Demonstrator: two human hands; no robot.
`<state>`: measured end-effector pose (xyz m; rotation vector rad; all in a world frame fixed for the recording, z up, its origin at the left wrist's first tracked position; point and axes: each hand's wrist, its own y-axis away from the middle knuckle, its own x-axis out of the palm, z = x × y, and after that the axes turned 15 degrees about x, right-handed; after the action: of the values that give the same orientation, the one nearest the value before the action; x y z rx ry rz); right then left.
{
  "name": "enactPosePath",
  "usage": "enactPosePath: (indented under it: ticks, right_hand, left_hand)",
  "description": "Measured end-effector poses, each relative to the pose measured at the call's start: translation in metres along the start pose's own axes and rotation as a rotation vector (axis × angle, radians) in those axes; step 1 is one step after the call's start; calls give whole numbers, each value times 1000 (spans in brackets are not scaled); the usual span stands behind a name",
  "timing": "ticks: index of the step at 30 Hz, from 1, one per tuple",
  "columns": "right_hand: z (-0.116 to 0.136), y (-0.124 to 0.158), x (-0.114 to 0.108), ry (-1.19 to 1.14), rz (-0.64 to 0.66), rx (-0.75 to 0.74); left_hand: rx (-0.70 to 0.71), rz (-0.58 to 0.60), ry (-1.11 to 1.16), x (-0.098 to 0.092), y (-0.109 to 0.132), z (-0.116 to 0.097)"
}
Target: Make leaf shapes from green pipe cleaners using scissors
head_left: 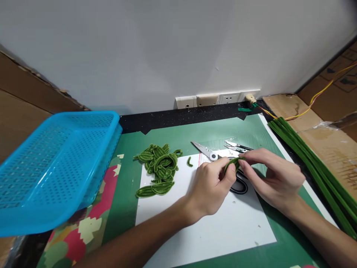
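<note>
Between my two hands is a small green fuzzy pipe-cleaner leaf (233,162). My left hand (213,182) pinches it between thumb and fingers. My right hand (272,176) grips its other end with thumb and forefinger. Black-handled scissors (205,149) lie open just behind my hands, their handle loops (240,186) partly hidden beneath them. Small thread snips (235,145) rest farther back. To the left sits a pile of finished-looking green pipe-cleaner leaves (158,165), and a short curled offcut (189,162) lies beside it.
A white sheet (206,238) covers part of the green mat (128,156). At left stands a blue perforated basket (55,163). Long green pipe cleaners (312,167) lie along the right side near cardboard (326,130). Wall sockets (228,98) with a plug (250,98) line the back.
</note>
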<state>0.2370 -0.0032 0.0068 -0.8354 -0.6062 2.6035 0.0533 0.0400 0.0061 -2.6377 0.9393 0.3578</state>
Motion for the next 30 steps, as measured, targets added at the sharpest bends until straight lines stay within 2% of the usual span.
enactPosePath:
  ticks: [5, 12, 20, 24, 30]
  right_hand:
    - [0, 2, 2, -21, -59, 37]
    - [-9, 1, 0, 191, -114, -178]
    - [-10, -4, 3, 391, -86, -268]
    - [-10, -4, 3, 355, -77, -192]
    - [-8, 1, 5, 16, 2, 107]
  left_hand:
    - [19, 26, -7, 3, 1, 2]
    - [-19, -31, -4, 8, 3, 10]
    - [-51, -34, -2, 8, 1, 12]
    - [-89, -48, 28, 7, 0, 12]
    - [-129, -59, 155, 4, 1, 11]
